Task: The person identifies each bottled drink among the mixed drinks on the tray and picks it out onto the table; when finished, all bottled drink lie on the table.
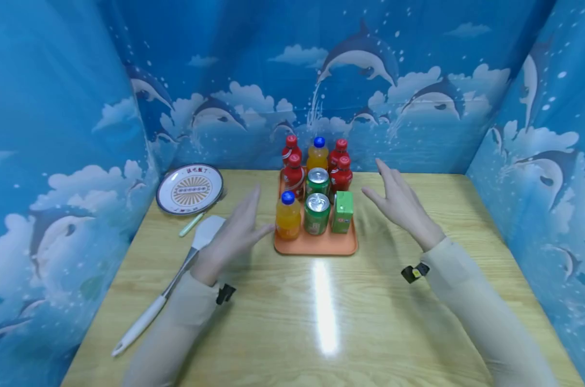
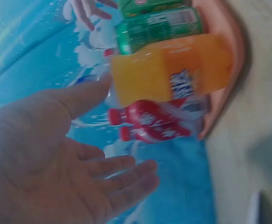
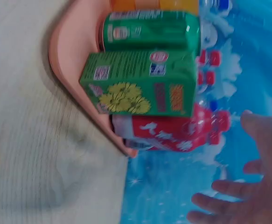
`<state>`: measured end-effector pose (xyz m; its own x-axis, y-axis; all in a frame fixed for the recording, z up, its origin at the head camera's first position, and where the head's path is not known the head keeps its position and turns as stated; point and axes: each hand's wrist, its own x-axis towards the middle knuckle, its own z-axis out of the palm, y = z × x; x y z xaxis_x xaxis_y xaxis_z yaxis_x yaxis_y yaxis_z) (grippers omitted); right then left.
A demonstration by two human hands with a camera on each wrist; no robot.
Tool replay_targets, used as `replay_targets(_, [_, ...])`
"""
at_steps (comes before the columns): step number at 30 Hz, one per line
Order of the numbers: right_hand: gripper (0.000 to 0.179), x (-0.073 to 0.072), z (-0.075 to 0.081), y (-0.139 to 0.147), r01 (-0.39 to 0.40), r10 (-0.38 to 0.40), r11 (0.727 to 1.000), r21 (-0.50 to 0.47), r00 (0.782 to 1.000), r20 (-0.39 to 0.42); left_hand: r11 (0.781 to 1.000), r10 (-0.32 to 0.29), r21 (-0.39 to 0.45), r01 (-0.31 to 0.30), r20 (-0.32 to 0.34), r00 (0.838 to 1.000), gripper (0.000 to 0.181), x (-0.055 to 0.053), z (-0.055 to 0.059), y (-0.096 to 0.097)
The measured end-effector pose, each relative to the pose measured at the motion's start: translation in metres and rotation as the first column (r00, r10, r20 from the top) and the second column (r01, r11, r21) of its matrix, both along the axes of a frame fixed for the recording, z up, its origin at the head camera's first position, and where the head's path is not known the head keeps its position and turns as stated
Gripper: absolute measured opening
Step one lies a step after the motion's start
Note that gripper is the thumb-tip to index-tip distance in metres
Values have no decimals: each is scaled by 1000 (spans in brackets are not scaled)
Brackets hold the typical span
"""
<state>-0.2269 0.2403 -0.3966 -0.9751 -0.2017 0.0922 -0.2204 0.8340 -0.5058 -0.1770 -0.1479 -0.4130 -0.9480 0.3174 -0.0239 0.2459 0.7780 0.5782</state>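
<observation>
An orange tray (image 1: 316, 247) full of drinks stands toward the back of the table. In its front row are an orange soda bottle (image 1: 288, 217), a green can (image 1: 316, 215) and a green drink carton (image 1: 342, 212). Behind them come another green can (image 1: 318, 181), several red-capped bottles (image 1: 294, 177) and a blue-capped orange bottle (image 1: 318, 156). My left hand (image 1: 236, 231), fingers spread, hovers left of the tray, its thumb close to the front orange bottle. To the right, my right hand (image 1: 401, 201) is held with straight fingers, apart from the carton. Both hands are empty.
A patterned white plate (image 1: 189, 189) lies at the back left, a fork (image 1: 192, 224) with a pale green handle beside it. The white spatula (image 1: 147, 317) lies diagonally along the left, partly under my left arm. Blue dolphin-print curtains (image 1: 273, 64) enclose the table's back and sides.
</observation>
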Motion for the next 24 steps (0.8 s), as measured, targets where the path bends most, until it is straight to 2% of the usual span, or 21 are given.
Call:
replay_targets(3, [81, -18, -9, -1, -11, 16, 991, -131, 999, 38, 997, -25, 70, 22, 46, 999, 89, -12, -19, 1])
replay_targets(6, [72, -33, -17, -5, -4, 23, 965, -262, 997, 71, 993, -52, 109, 42, 93, 994, 78, -23, -34, 3])
replay_targets(9, [67, -46, -24, -10, 8, 26, 937, -348, 995, 93, 991, -44, 128, 28, 124, 991, 72, -33, -45, 6])
replay_targets(12, [68, -55, -30, -16, 8, 40, 924, -383, 992, 117, 987, -13, 158, -12, 153, 988, 69, -41, -52, 10])
replay_targets(17, [72, -61, -35, -27, 7, 71, 908, -419, 983, 170, 981, 59, 168, -95, 210, 976, 63, -50, -60, 16])
replay_targets(24, [71, -69, -42, -32, 41, 61, 888, -458, 977, 205, 971, 120, 169, -167, 255, 960, 56, -63, -63, 21])
